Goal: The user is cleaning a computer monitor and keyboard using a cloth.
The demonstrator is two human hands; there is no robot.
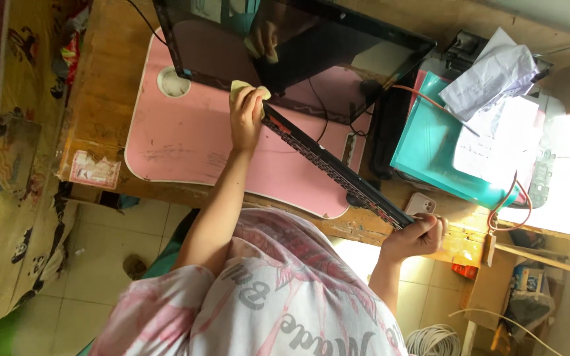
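An open black laptop [338, 66] is tilted up over a pink lap tray [186, 145] on a wooden table [103, 79]. My left hand [245, 118] holds a pale yellow cloth [240, 88] and presses it against the keyboard half's edge, close to the dark screen. The screen reflects that hand. My right hand [417, 236] grips the near corner of the keyboard half [338, 171] and holds it raised off the tray.
A teal folder [430, 145] with loose white papers [496, 72] lies on a printer to the right. A phone [421, 203] rests on the table edge near my right hand. A coil of white cable [433, 341] lies below. A patterned yellow sheet [14, 165] lies left.
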